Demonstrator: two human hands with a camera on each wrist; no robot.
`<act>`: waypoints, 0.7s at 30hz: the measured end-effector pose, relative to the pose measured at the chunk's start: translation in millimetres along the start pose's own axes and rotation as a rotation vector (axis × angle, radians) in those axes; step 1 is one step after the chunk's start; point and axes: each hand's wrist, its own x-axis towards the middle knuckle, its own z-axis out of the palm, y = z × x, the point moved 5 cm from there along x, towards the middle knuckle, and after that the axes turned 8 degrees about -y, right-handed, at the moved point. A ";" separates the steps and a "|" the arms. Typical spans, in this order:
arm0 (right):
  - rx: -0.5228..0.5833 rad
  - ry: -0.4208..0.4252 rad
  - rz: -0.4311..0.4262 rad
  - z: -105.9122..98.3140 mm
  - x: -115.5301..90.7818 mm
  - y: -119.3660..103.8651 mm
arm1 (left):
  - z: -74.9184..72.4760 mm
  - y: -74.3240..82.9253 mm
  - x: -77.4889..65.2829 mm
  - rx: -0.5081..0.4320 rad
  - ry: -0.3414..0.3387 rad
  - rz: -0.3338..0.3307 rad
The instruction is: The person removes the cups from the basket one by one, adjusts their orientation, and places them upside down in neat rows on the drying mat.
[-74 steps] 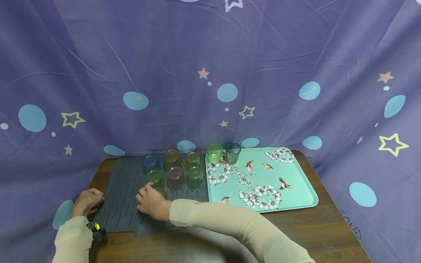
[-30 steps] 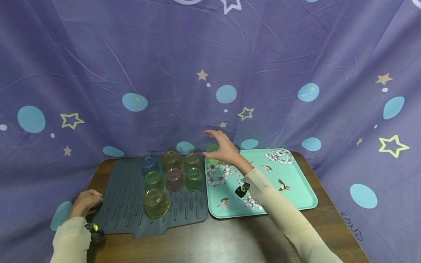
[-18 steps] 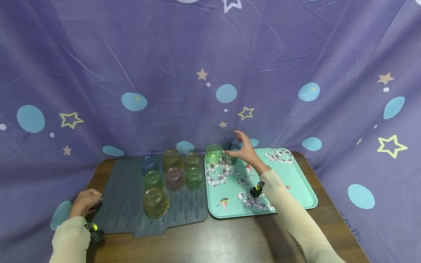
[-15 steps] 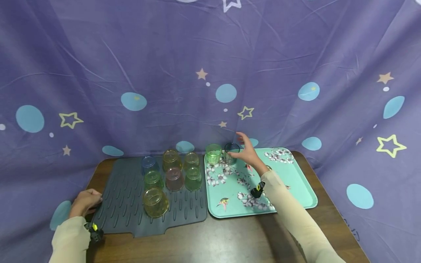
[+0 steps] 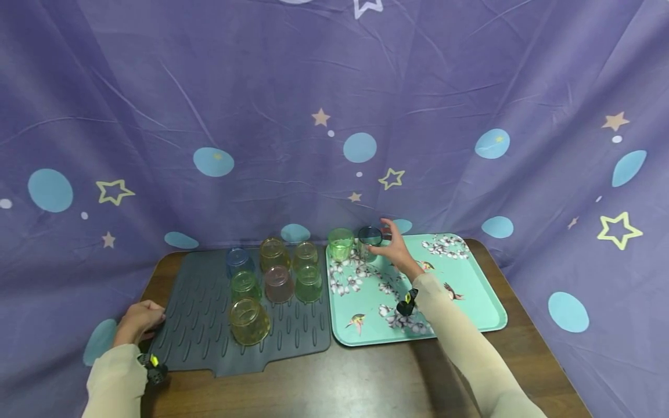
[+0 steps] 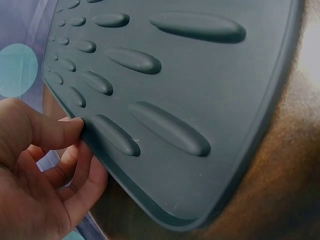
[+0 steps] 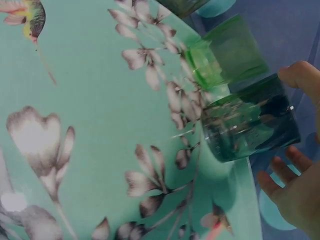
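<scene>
My left hand (image 5: 139, 320) pinches the left edge of a dark grey drying mat (image 6: 175, 75), thumb on top and fingers beneath. On the mint tray (image 5: 434, 313), a dark tinted glass (image 7: 252, 120) stands upright at the back left. My right hand (image 5: 394, 249) is spread around that glass from the right. In the right wrist view the thumb (image 7: 300, 75) is right at the rim, and the fingertips (image 7: 295, 156) lie just beside the wall with a small gap. A bright green glass (image 7: 227, 52) stands upright next to it.
Several upturned tinted glasses stand on the mat: a blue glass (image 5: 239, 264), a pink glass (image 5: 279, 285), and green and yellow ones, with a yellow glass (image 5: 250, 322) frontmost. A patterned purple curtain (image 5: 292, 145) hangs behind the wooden table (image 5: 340, 380).
My right hand has left the front yellow glass on the mat, passed over the green glass, and lowered around the dark glass. My left hand stays at the mat's edge.
</scene>
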 end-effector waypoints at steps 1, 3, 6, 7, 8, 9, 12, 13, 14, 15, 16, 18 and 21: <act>0.004 0.003 0.004 0.4 0.5 2.0 | 0.1 0.0 0.0 -0.001 0.000 -0.001; 0.011 0.007 0.013 1.1 1.9 6.7 | 0.2 -0.1 0.4 -0.003 -0.004 0.000; 0.025 0.003 0.028 2.8 4.3 13.3 | 0.0 -0.7 1.3 -0.012 -0.006 -0.001; 0.028 0.002 0.035 3.1 4.9 15.0 | -0.2 -0.7 1.6 -0.015 -0.007 0.000; 0.033 0.000 0.041 3.6 4.8 16.4 | -0.3 -0.8 1.6 -0.018 -0.009 0.002; 0.038 -0.002 0.044 4.0 5.2 17.4 | -0.3 -0.9 1.7 -0.020 -0.011 0.004; 0.054 -0.006 0.054 5.0 5.3 19.8 | -0.3 -0.3 0.8 -0.023 -0.020 0.014; 0.059 -0.008 0.057 5.3 5.6 20.9 | -0.2 0.0 0.4 -0.024 -0.022 0.017; 0.064 -0.011 0.059 5.8 5.8 21.8 | 0.0 0.2 0.0 -0.023 -0.021 0.018; 0.068 -0.013 0.063 6.2 6.3 22.8 | 0.1 0.4 -0.2 -0.023 -0.021 0.018; 0.069 -0.015 0.066 6.9 6.4 23.6 | 0.1 0.7 -0.5 -0.024 -0.020 0.018; 0.073 -0.017 0.073 8.1 7.5 25.9 | 0.2 1.1 -1.0 -0.026 -0.014 0.015; 0.053 -0.017 0.079 9.9 8.5 28.5 | 0.5 1.5 -1.8 -0.031 -0.008 0.010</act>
